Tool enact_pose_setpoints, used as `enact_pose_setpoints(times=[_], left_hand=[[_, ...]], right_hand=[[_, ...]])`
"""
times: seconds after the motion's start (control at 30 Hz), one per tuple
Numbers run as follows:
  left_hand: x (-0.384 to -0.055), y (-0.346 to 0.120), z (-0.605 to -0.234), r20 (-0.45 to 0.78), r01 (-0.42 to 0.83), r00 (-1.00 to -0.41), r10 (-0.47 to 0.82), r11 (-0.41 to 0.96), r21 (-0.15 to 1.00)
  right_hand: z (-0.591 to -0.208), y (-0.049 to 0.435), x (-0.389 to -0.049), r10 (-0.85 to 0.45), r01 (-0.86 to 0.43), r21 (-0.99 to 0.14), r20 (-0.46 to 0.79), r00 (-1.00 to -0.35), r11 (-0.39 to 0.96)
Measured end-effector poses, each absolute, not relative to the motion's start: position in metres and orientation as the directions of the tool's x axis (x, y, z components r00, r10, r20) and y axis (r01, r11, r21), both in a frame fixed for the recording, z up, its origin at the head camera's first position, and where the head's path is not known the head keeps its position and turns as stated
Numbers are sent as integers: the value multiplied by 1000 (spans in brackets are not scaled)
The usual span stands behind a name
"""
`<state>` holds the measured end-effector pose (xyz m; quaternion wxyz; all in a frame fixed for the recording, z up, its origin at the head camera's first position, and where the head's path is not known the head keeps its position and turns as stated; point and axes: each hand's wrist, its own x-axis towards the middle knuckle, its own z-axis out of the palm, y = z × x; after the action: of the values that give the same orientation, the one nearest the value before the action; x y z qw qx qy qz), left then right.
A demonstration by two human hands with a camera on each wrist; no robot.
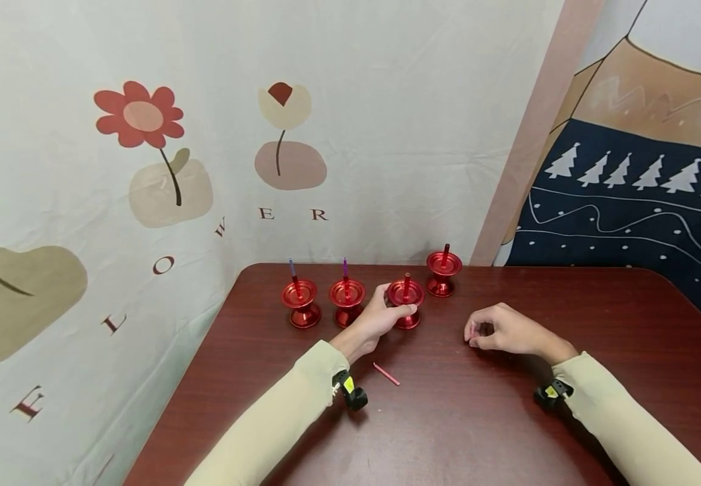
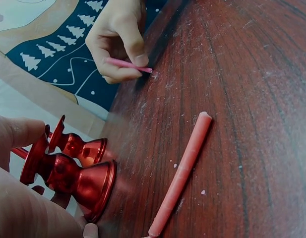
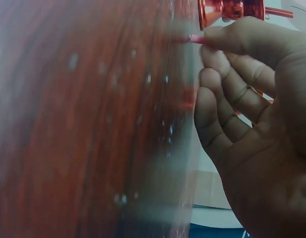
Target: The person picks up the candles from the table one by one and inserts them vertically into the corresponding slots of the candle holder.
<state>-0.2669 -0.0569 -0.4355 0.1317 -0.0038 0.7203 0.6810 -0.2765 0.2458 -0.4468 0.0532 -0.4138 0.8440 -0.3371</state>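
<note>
My left hand (image 1: 372,322) grips a shiny red candle holder (image 1: 409,321), thumb across its front below the dish. The holder stands upright on the table, a short red tube (image 1: 407,283) rising from its middle. Off to the right, my right hand (image 1: 513,331) pinches a thin pink candle (image 2: 124,63) between thumb and fingertips, low over the table. One end of that candle pokes out past the thumb in the right wrist view. Another pink candle (image 1: 386,374) lies on the wood in front of the left hand.
Left of the gripped holder stand two matching red holders, one with a blue candle (image 1: 293,268), the other with a purple candle (image 1: 345,268). A fourth red holder (image 1: 441,286) stands behind to the right. Printed cloth (image 1: 386,135) hangs behind the brown table (image 1: 447,432).
</note>
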Motion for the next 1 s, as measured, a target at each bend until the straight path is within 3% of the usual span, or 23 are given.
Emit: enact_pose_setpoints(times=[0.27, 0.5, 0.73, 1.0], left_hand=[[-267, -58, -434, -200, -187, -963, 180, 90, 978], [-267, -59, -434, -197, -184, -962, 186, 88, 979], [-265, -58, -433, -195, -182, -964, 182, 86, 980], [-266, -59, -435, -192, -178, -963, 188, 88, 980]], right_hand=[[-444, 238, -286, -749, -694, -561, 186, -636, 451], [-430, 222, -292, -715, -713, -544, 267, -646, 442], [-418, 196, -297, -585, -668, -560, 357, -729, 491], [-403, 165, -300, -414, -654, -589, 506, -757, 475]])
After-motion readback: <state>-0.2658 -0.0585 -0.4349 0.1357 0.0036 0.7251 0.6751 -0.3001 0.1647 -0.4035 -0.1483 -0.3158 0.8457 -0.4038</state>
